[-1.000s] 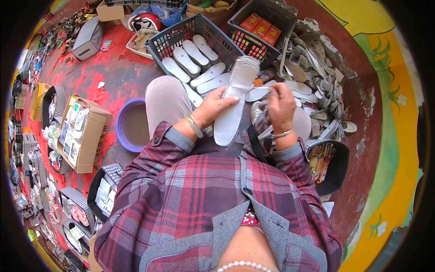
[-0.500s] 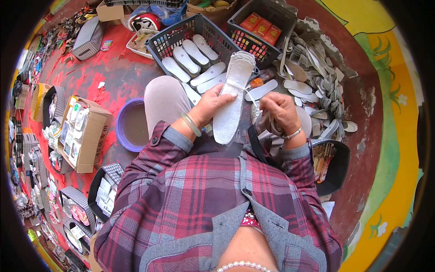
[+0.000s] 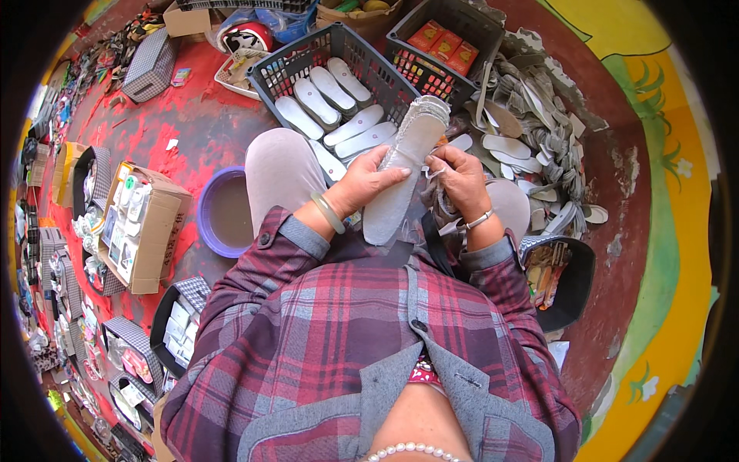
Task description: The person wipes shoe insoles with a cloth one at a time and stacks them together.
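Note:
My left hand point(image 3: 372, 183) grips a bundle of grey-white insoles point(image 3: 413, 146), thumb on top and fingers behind. The bundle stands tilted in front of me, its far end leaning right and showing several ragged layered edges. Close against its right side is my right hand point(image 3: 460, 179), thumb and fingers pinched together on a thin cloth strip. More grey strips point(image 3: 440, 202) hang below that hand, over my lap. Beyond the bundle, pale insoles point(image 3: 310, 100) lie in rows in a dark plastic crate point(image 3: 265, 77).
A second crate point(image 3: 476, 94) with red boxes adjoins the first. Piled insoles and grey scraps point(image 3: 531, 115) lie along the right wall. A purple basin point(image 3: 206, 231) of murky water stands by my left knee, a cardboard box point(image 3: 158, 239) beyond it. At right sits a black bin point(image 3: 576, 285).
My right hand has come up and left against the bundle; the pale strip stretched between them no longer shows. The bundle's far end has tilted right and turned a little, showing more layered edges.

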`<state>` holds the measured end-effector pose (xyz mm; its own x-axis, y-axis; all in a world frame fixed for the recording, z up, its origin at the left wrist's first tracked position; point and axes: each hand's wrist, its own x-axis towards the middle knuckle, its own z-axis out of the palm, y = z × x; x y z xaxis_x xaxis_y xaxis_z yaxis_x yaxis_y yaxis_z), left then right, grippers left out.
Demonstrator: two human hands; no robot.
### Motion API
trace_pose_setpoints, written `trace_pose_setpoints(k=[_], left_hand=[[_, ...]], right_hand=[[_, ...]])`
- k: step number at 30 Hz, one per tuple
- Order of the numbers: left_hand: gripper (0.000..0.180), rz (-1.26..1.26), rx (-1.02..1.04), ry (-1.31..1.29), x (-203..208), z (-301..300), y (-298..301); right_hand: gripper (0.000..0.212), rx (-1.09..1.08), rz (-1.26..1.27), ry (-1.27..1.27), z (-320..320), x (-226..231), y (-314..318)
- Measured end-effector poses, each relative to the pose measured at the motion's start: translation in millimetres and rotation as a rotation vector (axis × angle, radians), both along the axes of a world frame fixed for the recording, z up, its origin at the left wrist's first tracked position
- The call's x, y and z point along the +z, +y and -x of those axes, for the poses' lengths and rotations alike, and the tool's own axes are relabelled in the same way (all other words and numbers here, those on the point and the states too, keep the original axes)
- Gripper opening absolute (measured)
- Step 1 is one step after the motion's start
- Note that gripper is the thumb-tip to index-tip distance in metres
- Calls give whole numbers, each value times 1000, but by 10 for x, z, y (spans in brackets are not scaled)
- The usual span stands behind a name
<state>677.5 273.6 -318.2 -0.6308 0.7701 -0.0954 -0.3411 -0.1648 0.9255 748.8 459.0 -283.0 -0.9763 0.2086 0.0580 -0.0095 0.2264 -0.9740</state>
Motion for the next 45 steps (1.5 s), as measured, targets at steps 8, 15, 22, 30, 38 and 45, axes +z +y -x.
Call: trace_pose_setpoints(k=[8, 15, 22, 30, 38, 45], left_hand=[[41, 2, -47, -98, 81, -14, -13], [43, -15, -34, -155, 11, 1, -15], [46, -33, -37, -180, 57, 12, -30], [43, -6, -42, -109, -40, 0, 2], [43, -22, -15, -209, 87, -15, -12], [46, 3, -46, -217, 17, -8, 2]], right_hand=[[17, -213, -319, 236, -12, 67, -84], [26, -101, 344, -97, 52, -180, 106], [10, -147, -86, 203, -27, -107, 2], [10, -170, -473, 247, -12, 22, -153], [5, -64, 148, -44, 4, -113, -73], [5, -201, 557, -32, 27, -116, -55]])
